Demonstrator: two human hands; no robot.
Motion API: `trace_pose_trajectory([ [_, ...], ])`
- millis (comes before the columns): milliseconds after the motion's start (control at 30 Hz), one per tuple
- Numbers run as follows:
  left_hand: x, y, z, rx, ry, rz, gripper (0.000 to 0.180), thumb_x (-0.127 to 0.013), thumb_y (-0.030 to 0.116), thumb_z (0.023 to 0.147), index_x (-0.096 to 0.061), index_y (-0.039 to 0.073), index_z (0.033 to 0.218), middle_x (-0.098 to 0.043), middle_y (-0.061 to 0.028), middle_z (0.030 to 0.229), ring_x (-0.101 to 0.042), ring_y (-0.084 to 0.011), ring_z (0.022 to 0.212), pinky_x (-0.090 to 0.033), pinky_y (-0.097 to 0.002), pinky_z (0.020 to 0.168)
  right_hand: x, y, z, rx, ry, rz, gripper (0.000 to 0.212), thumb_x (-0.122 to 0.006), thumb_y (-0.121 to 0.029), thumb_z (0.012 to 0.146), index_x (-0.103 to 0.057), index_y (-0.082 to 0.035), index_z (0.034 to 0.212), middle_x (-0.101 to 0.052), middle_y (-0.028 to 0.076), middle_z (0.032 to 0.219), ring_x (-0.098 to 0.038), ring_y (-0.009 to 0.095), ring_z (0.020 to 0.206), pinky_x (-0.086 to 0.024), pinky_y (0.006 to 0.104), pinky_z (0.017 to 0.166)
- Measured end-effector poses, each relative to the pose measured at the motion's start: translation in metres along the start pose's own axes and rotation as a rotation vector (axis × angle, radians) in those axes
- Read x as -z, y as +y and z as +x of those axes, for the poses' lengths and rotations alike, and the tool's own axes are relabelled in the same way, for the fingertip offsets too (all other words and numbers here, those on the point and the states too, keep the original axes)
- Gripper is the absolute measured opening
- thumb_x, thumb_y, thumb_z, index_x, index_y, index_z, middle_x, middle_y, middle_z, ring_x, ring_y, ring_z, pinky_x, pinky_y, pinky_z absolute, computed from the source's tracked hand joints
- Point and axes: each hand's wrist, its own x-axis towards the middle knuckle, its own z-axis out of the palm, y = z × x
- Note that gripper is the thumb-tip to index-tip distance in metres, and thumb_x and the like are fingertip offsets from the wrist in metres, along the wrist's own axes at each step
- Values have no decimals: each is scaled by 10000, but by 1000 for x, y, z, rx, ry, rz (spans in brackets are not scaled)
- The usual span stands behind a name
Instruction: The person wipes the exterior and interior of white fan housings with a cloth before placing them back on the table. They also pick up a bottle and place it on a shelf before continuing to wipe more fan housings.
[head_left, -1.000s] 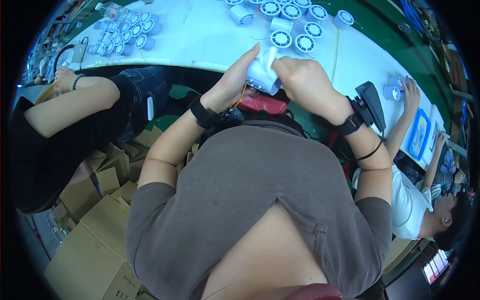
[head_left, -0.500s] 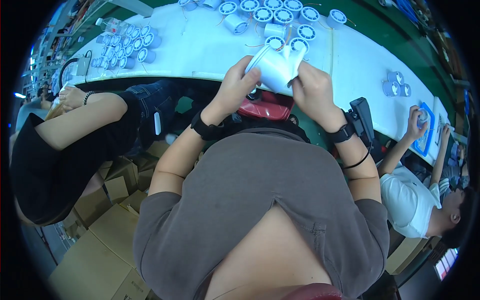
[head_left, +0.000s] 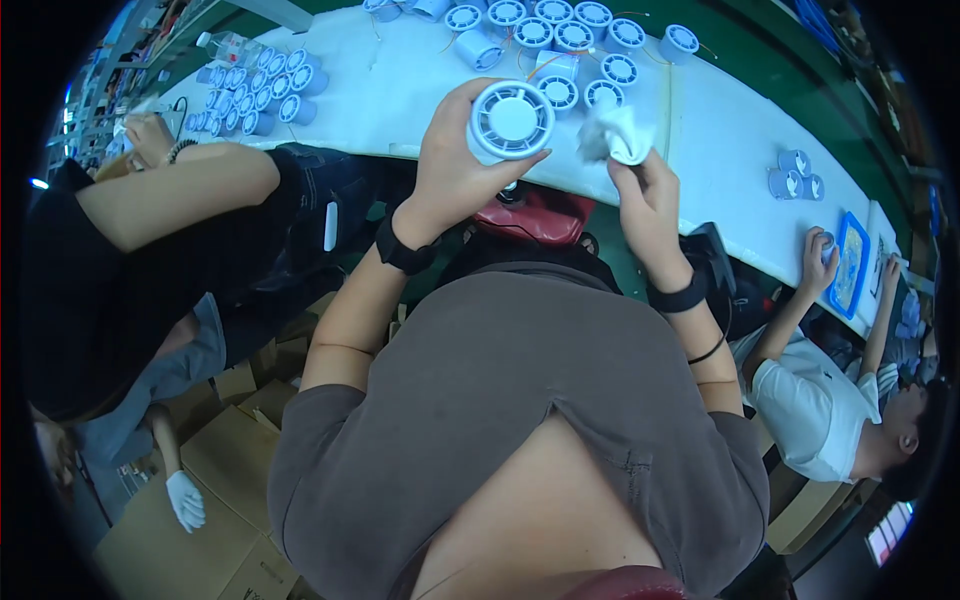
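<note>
Head cam rn: my L hand (head_left: pixel 450 165) grips a white round plastic cylinder w/ slotted end (head_left: pixel 513 120), nr the white tabletop (head_left: pixel 385 70) edge; R hand (head_left: pixel 645 195) pinches a crumpled white cloth-like wad (head_left: pixel 622 137). Blue rectangular plastic tray (head_left: pixel 864 258) off R, contents too blurry tbh.

A plain grey-brown shirt (head_left: pixel 500 370) has short sleeves (head_left: pixel 318 425) and a pointed, notched neckline (head_left: pixel 553 402) with a line of stitching (head_left: pixel 634 480) beside it. Left wristband (head_left: pixel 403 247) and right wristband (head_left: pixel 679 292) are black; a thin black cord (head_left: pixel 714 350) crosses the right forearm.
</note>
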Motion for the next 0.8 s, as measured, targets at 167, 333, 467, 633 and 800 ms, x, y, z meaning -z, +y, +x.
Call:
trace_pose_trajectory([
  [167,-9,-2,-8,-102,-39,190,459,-687,197,575,-498,14,950,-537,-116,887,-489,-288,831,-396,-349,728,-36,-30,2,641,38,-523,329,-428,-21,759,-447,41,1082,-425,205,1140,-436,333,1032,-334,389,884],
  [333,-10,-4,-15,0,-88,167,472,-683,171,534,-507,12,943,-536,-132,885,-471,-306,773,-386,-361,697,-42,-2,21,612,57,-510,404,-443,-22,739,-403,52,1135,-382,206,1196,-366,337,1115,-264,416,941],
  [467,-2,-10,-14,-25,-65,179,476,-684,168,528,-508,8,940,-537,-133,877,-468,-305,764,-388,-359,687,-51,-5,7,661,-40,-485,374,-421,-49,777,-405,47,1138,-388,193,1201,-371,339,1110,-259,412,947],
  [633,12,-12,-16,-16,-57,174,503,-714,202,535,-500,-4,940,-538,-130,872,-480,-285,780,-397,-351,699,-51,2,30,557,-20,-351,298,-422,-82,810,-460,33,1082,-476,191,1097,-447,344,1022,-325,389,901],
  [800,25,-47,-1,351,155,-47,541,-741,256,557,-487,-15,951,-538,-134,870,-492,-259,805,-399,-334,734,-35,3,33,-49,-37,35,265,-377,-141,866,-494,19,1041,-549,127,1011,-526,224,941,-378,338,835],
])
